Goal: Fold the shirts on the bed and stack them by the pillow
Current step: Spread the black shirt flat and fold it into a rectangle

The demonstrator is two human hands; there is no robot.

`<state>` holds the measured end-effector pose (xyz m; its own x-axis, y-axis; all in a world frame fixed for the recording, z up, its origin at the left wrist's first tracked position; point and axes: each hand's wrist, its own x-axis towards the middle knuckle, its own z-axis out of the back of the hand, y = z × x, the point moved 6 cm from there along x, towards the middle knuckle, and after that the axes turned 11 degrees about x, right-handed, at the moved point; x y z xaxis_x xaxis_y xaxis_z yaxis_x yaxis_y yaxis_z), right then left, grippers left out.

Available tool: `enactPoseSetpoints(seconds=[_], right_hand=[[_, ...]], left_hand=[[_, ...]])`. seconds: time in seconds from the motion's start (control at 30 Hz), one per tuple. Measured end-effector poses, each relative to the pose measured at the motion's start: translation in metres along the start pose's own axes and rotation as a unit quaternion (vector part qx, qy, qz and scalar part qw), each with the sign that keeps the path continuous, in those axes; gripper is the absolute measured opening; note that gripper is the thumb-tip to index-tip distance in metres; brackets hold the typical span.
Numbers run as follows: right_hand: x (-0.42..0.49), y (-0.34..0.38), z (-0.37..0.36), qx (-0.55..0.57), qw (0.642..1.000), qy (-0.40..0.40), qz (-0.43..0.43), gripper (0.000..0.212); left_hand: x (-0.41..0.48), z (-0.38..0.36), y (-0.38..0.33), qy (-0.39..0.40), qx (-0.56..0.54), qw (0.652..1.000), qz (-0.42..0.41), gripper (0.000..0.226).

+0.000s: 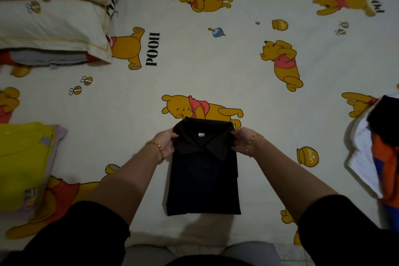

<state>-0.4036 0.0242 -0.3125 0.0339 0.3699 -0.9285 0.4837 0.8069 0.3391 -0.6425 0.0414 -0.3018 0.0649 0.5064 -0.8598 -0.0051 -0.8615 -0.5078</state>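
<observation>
Black polo shirt point(204, 175) on a cream bedsheet point(216, 67) — yellow bears, red tops — beside a yellow folded shirt point(23, 162).

A: Where is the camera sitting?
B: It is riding on the person's head, looking forward and steeply down onto the bed point(216, 71).
A: How near is it getting?
B: Close. The black shirt point(203, 179) is filling the near centre, just below the lens. The wide lens is taking in the pillow point(49, 24) at the far left, a yellow stack point(23, 162) at the near left and a clothes pile point(367, 153) at the right, bending the edges.
</observation>
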Motion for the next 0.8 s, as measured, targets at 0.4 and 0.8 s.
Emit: enactPoseSetpoints(seconds=[0.4, 0.8], right_hand=[[0.014, 0.003, 0.008, -0.073, 0.990, -0.093, 0.078, 0.025], [0.023, 0.047, -0.039, -0.553, 0.740, -0.238, 0.300, 0.053]], left_hand=[[0.008, 0.004, 0.011, -0.082, 0.105, 0.991, 0.032, 0.036], [0.043, -0.014, -0.050, -0.280, 0.509, 0.807, -0.105, 0.053]])
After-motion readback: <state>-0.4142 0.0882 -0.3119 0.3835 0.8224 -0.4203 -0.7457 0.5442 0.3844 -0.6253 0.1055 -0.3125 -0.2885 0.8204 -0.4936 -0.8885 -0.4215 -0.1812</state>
